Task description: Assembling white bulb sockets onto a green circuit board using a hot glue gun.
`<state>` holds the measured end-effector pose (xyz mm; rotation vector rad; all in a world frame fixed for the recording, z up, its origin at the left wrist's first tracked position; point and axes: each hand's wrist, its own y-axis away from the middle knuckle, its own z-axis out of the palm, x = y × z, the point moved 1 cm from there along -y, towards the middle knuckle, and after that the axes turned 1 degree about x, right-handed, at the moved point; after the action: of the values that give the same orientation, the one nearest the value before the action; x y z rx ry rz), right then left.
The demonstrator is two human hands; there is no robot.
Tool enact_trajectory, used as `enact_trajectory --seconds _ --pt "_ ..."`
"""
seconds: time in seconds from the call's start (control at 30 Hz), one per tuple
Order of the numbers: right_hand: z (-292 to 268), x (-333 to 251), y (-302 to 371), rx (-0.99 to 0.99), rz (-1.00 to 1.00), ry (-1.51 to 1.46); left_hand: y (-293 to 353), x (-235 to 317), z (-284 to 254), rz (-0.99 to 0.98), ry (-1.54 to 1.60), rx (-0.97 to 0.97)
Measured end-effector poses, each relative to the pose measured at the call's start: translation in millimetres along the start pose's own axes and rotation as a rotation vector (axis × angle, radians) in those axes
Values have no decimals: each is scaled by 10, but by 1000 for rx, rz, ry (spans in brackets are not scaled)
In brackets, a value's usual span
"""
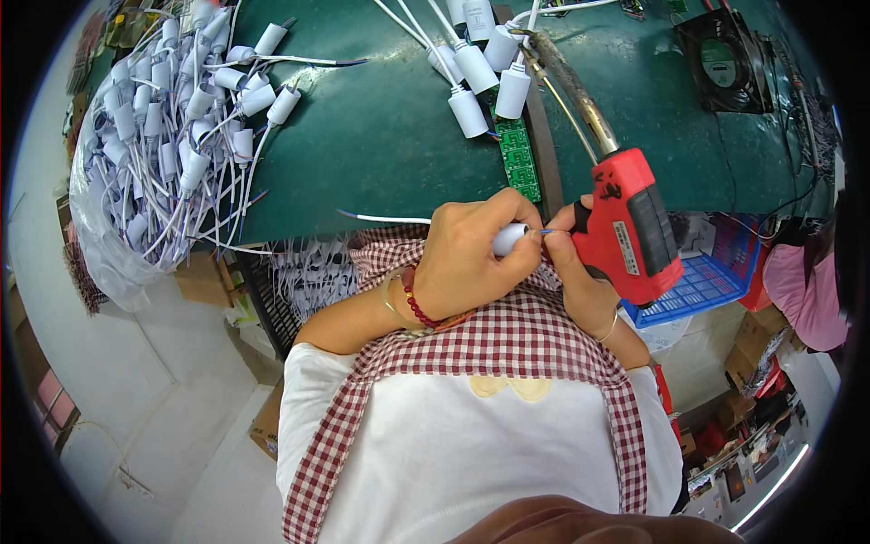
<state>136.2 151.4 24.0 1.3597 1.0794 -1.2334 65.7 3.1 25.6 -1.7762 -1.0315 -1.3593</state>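
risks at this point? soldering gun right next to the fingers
1. The red soldering gun rests against the right hand; its long tip might snag the white capped leads it crosses.
2. The left hand pinches a small white cap; its thin wires could slip or bend.

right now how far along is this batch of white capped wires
Looks done: a few capped wires lie grouped by the green circuit strip. In hand: the left hand holds one white cap, the right hand grips the red soldering gun. Possibly left: the big pile on the mat's left.
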Motion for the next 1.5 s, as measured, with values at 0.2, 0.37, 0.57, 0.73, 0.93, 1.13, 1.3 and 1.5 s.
enact_trajectory --seconds 0.2,0.37,0.57,0.73,0.93,1.13,1.3,1.5 --pt "44 18 0 83 -57 66 1 -6 10 -46 45 28" --pt "34 29 -18 84 -55 49 -34 -10 -34 -52 20 16" --pt "-194 136 89 153 -65 155 -262 -449 -214 -149 -293 93" --pt "-555 435 450 152 43 142 -323 -519 -184 -172 -436 47" --pt "-772 598 663 92 183 130 -335 -514 -157 -172 -468 90" --pt "-813 688 699 11 181 309 -381 -478 -147 -225 -521 73" --pt "-777 722 678 6 69 429 -387 -489 -144 -204 -496 76" --pt "-736 618 594 29 59 464 -379 -481 -137 -195 -477 94"
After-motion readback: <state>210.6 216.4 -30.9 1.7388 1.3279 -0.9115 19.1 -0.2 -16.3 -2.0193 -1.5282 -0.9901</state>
